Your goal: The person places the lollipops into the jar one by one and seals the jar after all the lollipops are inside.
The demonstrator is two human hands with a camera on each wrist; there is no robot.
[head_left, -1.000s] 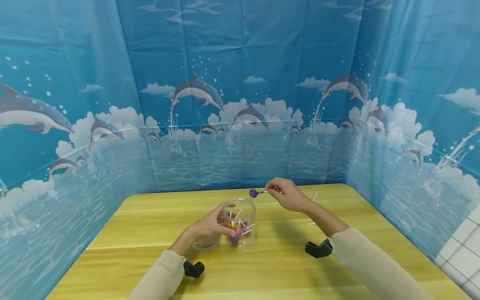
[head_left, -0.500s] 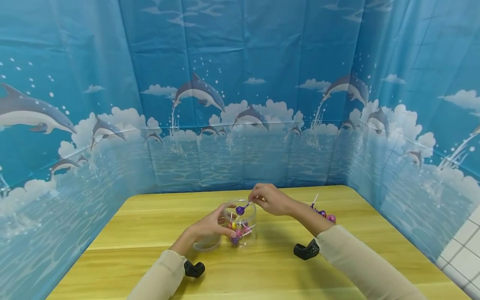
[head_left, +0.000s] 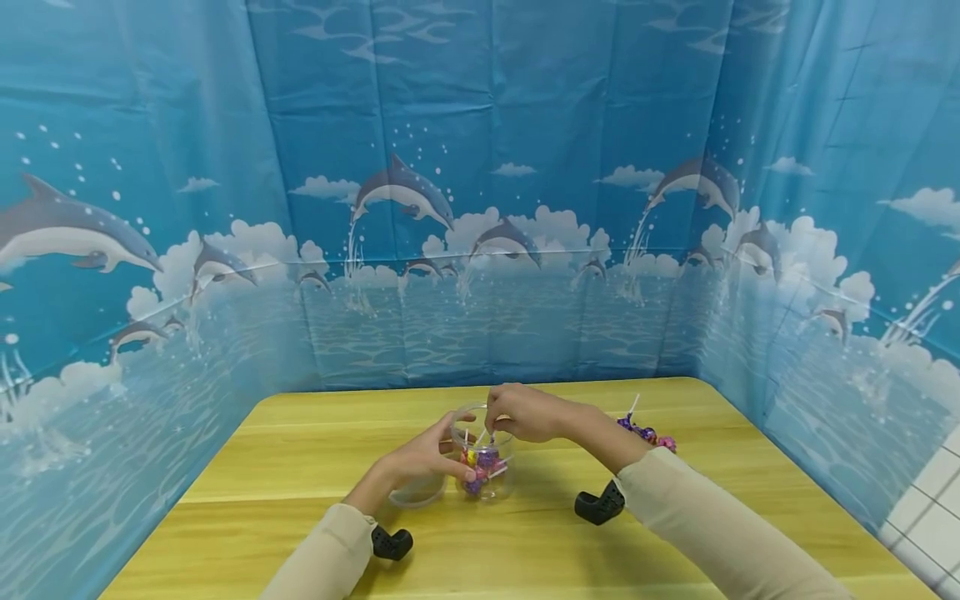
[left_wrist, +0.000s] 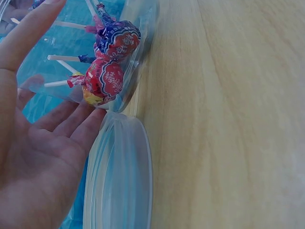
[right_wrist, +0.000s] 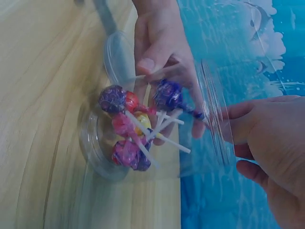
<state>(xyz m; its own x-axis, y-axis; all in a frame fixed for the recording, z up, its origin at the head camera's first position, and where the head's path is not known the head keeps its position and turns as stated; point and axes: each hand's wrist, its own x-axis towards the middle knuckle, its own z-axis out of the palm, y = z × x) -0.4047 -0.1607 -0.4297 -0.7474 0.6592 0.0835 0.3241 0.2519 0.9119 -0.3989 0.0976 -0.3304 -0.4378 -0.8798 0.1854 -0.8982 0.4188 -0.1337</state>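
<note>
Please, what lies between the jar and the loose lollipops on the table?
In the head view, the right forearm crosses between the jar and the loose lollipops; bare table shows beside the jar.

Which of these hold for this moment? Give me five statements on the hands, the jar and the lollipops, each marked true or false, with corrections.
1. The left hand grips the clear jar. True.
2. The jar is closed. False: the clear lid lies on the table beside it, and the mouth is open.
3. The right hand holds a purple lollipop. True.
4. The candy end of that lollipop is outside the jar. False: it is inside.
5. More lollipops lie on the table to the right of the jar in the head view. True.
</note>
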